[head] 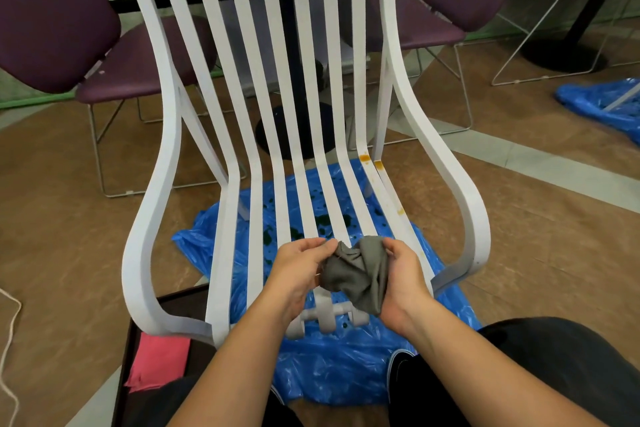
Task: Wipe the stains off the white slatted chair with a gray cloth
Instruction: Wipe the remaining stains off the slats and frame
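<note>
I see the gray cloth (356, 272) bunched up in the lower middle of the frame, held between both hands just above the front of the seat. My left hand (300, 270) pinches the cloth's left edge with its fingers curled on it. My right hand (403, 270) is wrapped around the cloth's right side, and the cloth hides most of those fingers. The white slatted chair (277, 80) fills the middle of the frame. The hands and cloth cover the front ends of the middle slats. Orange stains (371, 161) sit on the right-most slats, right of the middle, where the seat meets the back. A blue plastic sheet (329, 360) lies under the chair, and I only see it in strips between the slats, with dark green spots (323, 220) on it. A white thing with round parts (327, 317) lies under the hands; I cannot tell what it is. A pink paper (159, 362) lies at the lower left. Purple chairs (52, 17) at the top are cut off by the frame.
</note>
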The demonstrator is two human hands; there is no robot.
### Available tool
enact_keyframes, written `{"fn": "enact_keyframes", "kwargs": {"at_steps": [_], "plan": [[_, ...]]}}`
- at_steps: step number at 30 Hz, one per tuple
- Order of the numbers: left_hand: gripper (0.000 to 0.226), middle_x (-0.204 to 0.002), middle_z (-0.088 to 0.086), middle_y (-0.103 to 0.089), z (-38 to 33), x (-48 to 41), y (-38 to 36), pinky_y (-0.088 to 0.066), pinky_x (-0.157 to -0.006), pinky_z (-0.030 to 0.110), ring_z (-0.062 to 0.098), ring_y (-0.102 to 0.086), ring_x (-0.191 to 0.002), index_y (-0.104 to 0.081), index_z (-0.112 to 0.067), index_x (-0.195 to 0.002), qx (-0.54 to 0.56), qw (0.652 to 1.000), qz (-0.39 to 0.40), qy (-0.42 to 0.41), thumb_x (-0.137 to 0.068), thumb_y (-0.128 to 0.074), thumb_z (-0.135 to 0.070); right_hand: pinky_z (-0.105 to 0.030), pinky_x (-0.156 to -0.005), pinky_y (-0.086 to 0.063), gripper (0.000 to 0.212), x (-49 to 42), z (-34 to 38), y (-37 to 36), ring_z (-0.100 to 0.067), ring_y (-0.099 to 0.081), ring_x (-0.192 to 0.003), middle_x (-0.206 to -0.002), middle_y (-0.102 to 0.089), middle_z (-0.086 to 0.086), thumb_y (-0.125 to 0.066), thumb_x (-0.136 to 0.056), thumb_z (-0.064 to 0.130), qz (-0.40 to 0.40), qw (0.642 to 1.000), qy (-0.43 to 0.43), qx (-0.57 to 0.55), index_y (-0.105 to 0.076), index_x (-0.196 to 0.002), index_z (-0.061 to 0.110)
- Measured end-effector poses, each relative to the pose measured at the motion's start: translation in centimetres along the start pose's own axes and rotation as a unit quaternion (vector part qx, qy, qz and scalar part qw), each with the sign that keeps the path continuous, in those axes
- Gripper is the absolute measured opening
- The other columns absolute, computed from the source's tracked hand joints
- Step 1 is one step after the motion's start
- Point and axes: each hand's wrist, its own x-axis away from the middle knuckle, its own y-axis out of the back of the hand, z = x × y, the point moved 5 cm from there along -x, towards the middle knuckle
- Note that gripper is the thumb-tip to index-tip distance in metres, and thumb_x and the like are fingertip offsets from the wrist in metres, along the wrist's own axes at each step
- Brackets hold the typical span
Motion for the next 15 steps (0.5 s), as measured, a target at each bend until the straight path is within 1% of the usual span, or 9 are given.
{"fn": "enact_keyframes", "kwargs": {"at_steps": [1, 3, 6, 7, 9, 11, 13, 15], "plan": [[0.040, -0.104, 0.011, -0.077, -0.2, -0.1, 0.1, -0.063, -0.077, 0.041, 0.025, -0.076, -0.092, -0.065, -0.010, -0.120, -0.008, 1.000, -0.002, -0.002, -0.087, -0.080, -0.027, -0.040, -0.081, -0.053, 0.052, 0.0, -0.1, -0.3, -0.035, -0.069, -0.092, -0.104, -0.074, -0.020, -0.052, -0.095, 0.048, 0.025, 1.000, -0.011, 0.007, -0.071, -0.115, 0.004], [0.051, -0.107, 0.009, -0.076, -0.5, -0.1, 0.3, -0.063, -0.079, 0.047, 0.024, -0.076, -0.091, -0.063, -0.022, -0.121, -0.035, 0.999, 0.000, -0.006, -0.079, -0.085, -0.039, -0.037, -0.079, -0.055, 0.048, 0.2, -0.4, -1.0, -0.033, -0.072, -0.092, -0.108, -0.074, -0.020, -0.064, -0.090, 0.045, 0.070, 0.997, -0.021, 0.031, -0.071, -0.116, 0.005], [0.062, -0.109, 0.007, -0.075, -1.0, 0.0, 0.5, -0.063, -0.081, 0.047, 0.023, -0.076, -0.092, -0.065, -0.030, -0.117, -0.063, 0.998, 0.008, -0.012, -0.063, -0.089, -0.049, -0.037, -0.080, -0.057, 0.050, 0.2, -0.7, -1.6, -0.033, -0.072, -0.101, -0.112, -0.073, -0.019, -0.078, -0.082, 0.038, 0.095, 0.995, -0.004, 0.042, -0.069, -0.120, 0.008], [0.062, -0.111, 0.007, -0.074, -1.2, -0.1, 0.5, -0.063, -0.081, 0.045, 0.023, -0.075, -0.094, -0.066, -0.031, -0.116, -0.064, 0.998, 0.010, -0.018, -0.062, -0.089, -0.049, -0.037, -0.080, -0.057, 0.051, 0.2, -0.8, -1.8, -0.032, -0.071, -0.104, -0.113, -0.073, -0.019, -0.080, -0.080, 0.035, 0.099, 0.994, 0.002, 0.048, -0.068, -0.122, 0.008], [0.053, -0.114, 0.008, -0.073, -1.7, -0.2, 0.7, -0.063, -0.080, 0.041, 0.023, -0.074, -0.097, -0.068, -0.030, -0.116, -0.051, 0.998, 0.011, -0.035, -0.070, -0.088, -0.042, -0.036, -0.081, -0.058, 0.051, 0.1, -0.9, -2.1, -0.030, -0.071, -0.105, -0.115, -0.072, -0.019, -0.079, -0.080, 0.021, 0.104, 0.993, 0.000, 0.047, -0.065, -0.126, 0.005], [0.047, -0.111, 0.008, -0.074, -2.2, -0.5, 0.9, -0.062, -0.082, 0.041, 0.023, -0.074, -0.098, -0.067, -0.029, -0.120, -0.044, 0.997, 0.016, -0.055, -0.077, -0.086, -0.032, -0.035, -0.086, -0.059, 0.047, 0.1, -1.1, -2.4, -0.028, -0.071, -0.101, -0.116, -0.071, -0.021, -0.070, -0.084, 0.009, 0.108, 0.994, -0.024, -0.002, -0.060, -0.129, 0.001], [0.050, -0.108, 0.006, -0.075, -2.6, -0.4, 0.9, -0.062, -0.082, 0.039, 0.021, -0.075, -0.096, -0.063, -0.027, -0.125, -0.072, 0.993, 0.039, -0.083, -0.080, -0.085, -0.021, -0.035, -0.087, -0.057, 0.043, 0.3, -1.3, -2.4, -0.029, -0.071, -0.095, -0.114, -0.071, -0.022, -0.061, -0.087, 0.007, 0.104, 0.990, -0.050, -0.080, -0.059, -0.129, 0.000], [0.054, -0.112, 0.007, -0.072, -2.8, -0.3, 0.9, -0.062, -0.073, 0.032, 0.019, -0.074, -0.094, -0.061, -0.026, -0.128, -0.104, 0.987, 0.053, -0.106, -0.081, -0.084, -0.011, -0.040, -0.092, -0.054, 0.038, 0.2, -1.6, -2.1, -0.034, -0.070, -0.097, -0.112, -0.071, -0.025, -0.052, -0.093, 0.013, 0.086, 0.982, -0.074, -0.151, -0.059, -0.128, -0.002]]}}
